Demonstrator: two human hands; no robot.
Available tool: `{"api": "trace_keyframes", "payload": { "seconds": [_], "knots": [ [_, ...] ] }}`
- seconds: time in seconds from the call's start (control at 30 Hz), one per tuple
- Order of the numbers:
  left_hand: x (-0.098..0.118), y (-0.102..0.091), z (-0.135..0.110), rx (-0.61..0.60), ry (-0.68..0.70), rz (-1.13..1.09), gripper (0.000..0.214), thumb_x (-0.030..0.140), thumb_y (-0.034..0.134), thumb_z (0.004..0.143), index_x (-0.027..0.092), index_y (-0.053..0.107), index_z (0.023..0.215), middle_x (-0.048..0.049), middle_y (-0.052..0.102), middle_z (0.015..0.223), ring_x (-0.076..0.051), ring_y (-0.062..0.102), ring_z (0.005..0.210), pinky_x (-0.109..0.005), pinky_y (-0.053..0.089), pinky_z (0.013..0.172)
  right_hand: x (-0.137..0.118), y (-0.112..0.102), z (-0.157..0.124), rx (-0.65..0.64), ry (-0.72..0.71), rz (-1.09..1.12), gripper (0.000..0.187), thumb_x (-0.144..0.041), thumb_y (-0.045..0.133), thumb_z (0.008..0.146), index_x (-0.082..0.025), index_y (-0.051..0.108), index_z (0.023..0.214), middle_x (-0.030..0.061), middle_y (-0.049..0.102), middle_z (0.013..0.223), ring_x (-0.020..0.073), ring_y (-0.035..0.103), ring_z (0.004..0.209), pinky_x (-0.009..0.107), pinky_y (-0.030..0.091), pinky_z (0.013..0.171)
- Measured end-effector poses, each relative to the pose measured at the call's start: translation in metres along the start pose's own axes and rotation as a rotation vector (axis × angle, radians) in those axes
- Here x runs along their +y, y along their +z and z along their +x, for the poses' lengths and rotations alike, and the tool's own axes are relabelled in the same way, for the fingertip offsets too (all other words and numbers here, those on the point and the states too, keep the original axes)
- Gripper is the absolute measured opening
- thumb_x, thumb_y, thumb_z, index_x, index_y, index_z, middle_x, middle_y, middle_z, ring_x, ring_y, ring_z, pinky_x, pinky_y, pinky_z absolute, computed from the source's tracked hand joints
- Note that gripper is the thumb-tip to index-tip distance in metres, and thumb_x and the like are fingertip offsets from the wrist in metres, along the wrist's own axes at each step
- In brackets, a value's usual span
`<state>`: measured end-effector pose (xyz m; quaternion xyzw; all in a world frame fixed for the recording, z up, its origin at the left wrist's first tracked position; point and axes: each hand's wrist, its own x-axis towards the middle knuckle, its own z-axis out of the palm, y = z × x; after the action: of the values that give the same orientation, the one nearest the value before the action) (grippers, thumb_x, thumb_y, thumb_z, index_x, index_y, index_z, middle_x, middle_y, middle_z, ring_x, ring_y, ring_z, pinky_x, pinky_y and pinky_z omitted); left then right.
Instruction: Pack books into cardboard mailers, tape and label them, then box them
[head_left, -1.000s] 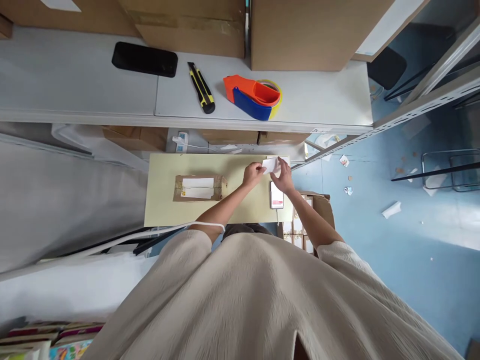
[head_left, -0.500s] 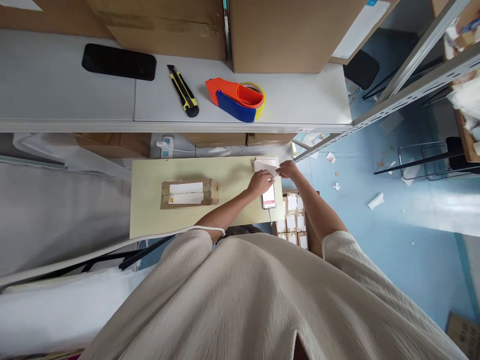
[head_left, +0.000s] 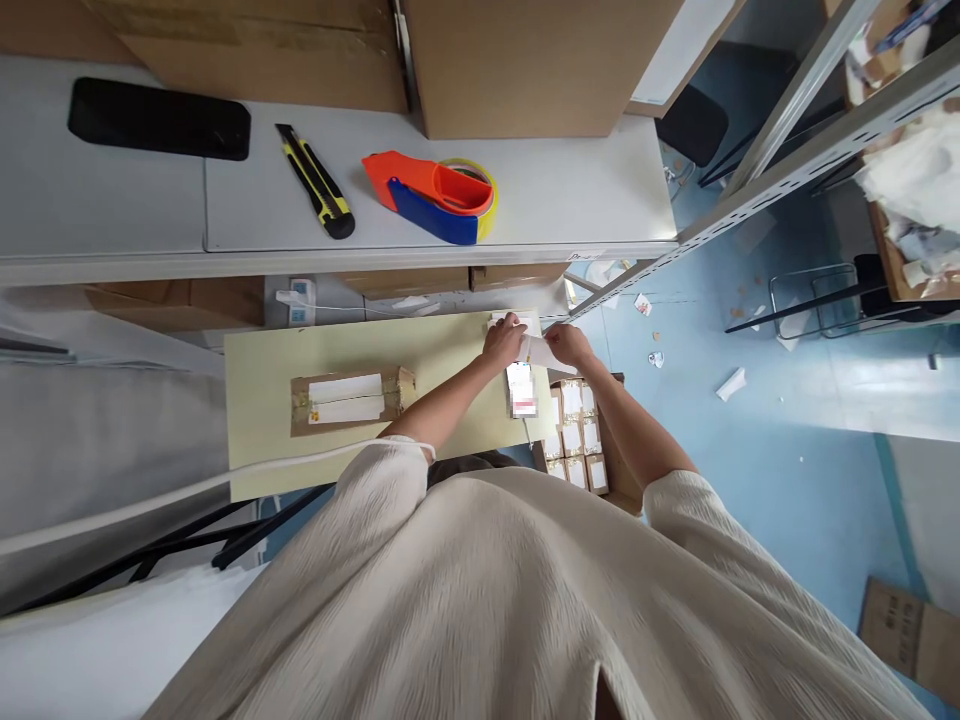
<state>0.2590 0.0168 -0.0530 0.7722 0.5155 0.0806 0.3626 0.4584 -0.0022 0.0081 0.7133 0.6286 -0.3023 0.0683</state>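
Note:
My right hand [head_left: 568, 345] is closed, pinching the edge of a white paper sheet [head_left: 541, 354] near the right end of the pale yellow table [head_left: 450, 350]. On the sheet's other side, my left hand [head_left: 504, 342] has its fingers curled at a small white paper stack [head_left: 529, 318] and the sheet's left edge; the exact grip is partly hidden. Just below the sheet lies a phone [head_left: 522, 390] with a lit screen and a cable. Left of my arms, a long taped carton [head_left: 349, 398] with white labels rests on the table.
Beside the table's right end, an open box [head_left: 622, 450] holds several small labelled cartons [head_left: 572, 438]. The shelf [head_left: 555, 200] ahead carries a dark phone [head_left: 159, 118], a utility knife [head_left: 315, 182], a tape dispenser [head_left: 435, 197] and large cartons [head_left: 525, 70]. A white cable [head_left: 150, 508] crosses my left arm.
The white sheet has come out lower and farther right, spread between my hands. My left hand has moved up off the phone, whose screen now shows. The whole view has shifted slightly.

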Motion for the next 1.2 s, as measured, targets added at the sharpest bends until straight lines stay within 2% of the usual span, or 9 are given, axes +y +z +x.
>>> {"api": "trace_keyframes", "payload": {
  "seconds": [0.13,0.27,0.37,0.57,0.7,0.77,0.9,0.97,1.2],
  "knots": [
    [-0.005,0.004,0.009,-0.014,0.004,-0.086,0.035,0.019,0.052,0.110,0.020,0.087,0.111,-0.0153,0.070,0.128,-0.035,0.068,0.119,-0.046,0.052,0.103,0.006,0.002,0.000,0.024,0.015,0.036,0.029,-0.013,0.062,0.105,-0.019,0.085,0.120,0.0134,0.087,0.125,0.0291,0.078,0.110,0.030,0.055,0.087],
    [-0.012,0.008,0.014,-0.003,0.029,-0.136,0.032,0.017,0.057,0.105,0.021,0.087,0.094,-0.0149,0.075,0.114,-0.035,0.070,0.111,-0.046,0.050,0.102,0.011,0.008,0.003,0.028,0.035,0.078,0.025,-0.015,0.065,0.104,-0.020,0.085,0.118,0.0146,0.086,0.127,0.0310,0.078,0.112,0.032,0.055,0.087],
    [-0.018,0.009,0.020,0.003,0.017,-0.127,0.030,0.015,0.059,0.102,0.021,0.085,0.089,-0.0150,0.077,0.107,-0.035,0.070,0.108,-0.047,0.049,0.102,0.015,0.012,0.006,0.052,0.061,0.088,0.027,-0.014,0.065,0.102,-0.020,0.085,0.118,0.0158,0.086,0.126,0.0320,0.078,0.109,0.033,0.056,0.086],
    [-0.034,0.002,0.028,0.038,-0.054,-0.108,0.032,0.012,0.054,0.104,0.020,0.085,0.102,-0.0161,0.079,0.110,-0.035,0.070,0.112,-0.047,0.051,0.107,0.045,0.012,0.007,0.147,0.189,0.201,0.029,-0.015,0.063,0.095,-0.017,0.085,0.112,0.0187,0.085,0.122,0.0334,0.078,0.107,0.036,0.058,0.085],
    [-0.030,-0.003,0.025,0.131,-0.083,-0.171,0.039,0.014,0.061,0.103,0.019,0.079,0.137,-0.0178,0.074,0.142,-0.035,0.069,0.128,-0.047,0.052,0.117,0.067,0.010,0.007,0.209,0.208,0.351,0.027,-0.023,0.063,0.091,-0.018,0.084,0.108,0.0168,0.086,0.120,0.0315,0.078,0.105,0.036,0.059,0.085],
    [-0.024,-0.007,0.021,0.155,-0.082,-0.213,0.043,0.016,0.064,0.102,0.019,0.076,0.143,-0.0173,0.071,0.149,-0.033,0.071,0.128,-0.046,0.053,0.117,0.070,0.011,0.009,0.203,0.158,0.434,0.026,-0.026,0.064,0.088,-0.020,0.083,0.104,0.0145,0.086,0.116,0.0300,0.077,0.103,0.037,0.059,0.087],
    [-0.013,-0.018,0.003,0.019,-0.046,-0.355,0.018,0.029,0.067,0.104,0.022,0.082,0.112,-0.0107,0.083,0.120,-0.029,0.077,0.111,-0.042,0.059,0.106,0.055,0.020,0.015,0.150,0.019,0.631,0.022,-0.034,0.067,0.083,-0.022,0.079,0.096,0.0095,0.084,0.101,0.0270,0.075,0.093,0.039,0.061,0.087],
    [-0.013,-0.024,-0.012,-0.017,-0.042,-0.445,0.014,0.033,0.072,0.100,0.022,0.081,0.103,-0.0076,0.084,0.109,-0.027,0.078,0.104,-0.039,0.060,0.101,0.041,0.026,0.018,0.120,-0.028,0.717,0.022,-0.039,0.070,0.081,-0.022,0.077,0.094,0.0079,0.082,0.096,0.0255,0.074,0.089,0.039,0.061,0.085],
    [-0.036,-0.060,-0.086,0.109,-0.137,-0.766,0.028,0.031,0.087,0.078,0.021,0.076,0.102,-0.0026,0.078,0.088,-0.021,0.075,0.085,-0.035,0.061,0.084,-0.027,0.031,0.005,0.039,-0.182,0.801,0.029,-0.046,0.075,0.081,-0.024,0.075,0.098,0.0052,0.079,0.098,0.0232,0.071,0.090,0.039,0.062,0.086]
  ]
}}
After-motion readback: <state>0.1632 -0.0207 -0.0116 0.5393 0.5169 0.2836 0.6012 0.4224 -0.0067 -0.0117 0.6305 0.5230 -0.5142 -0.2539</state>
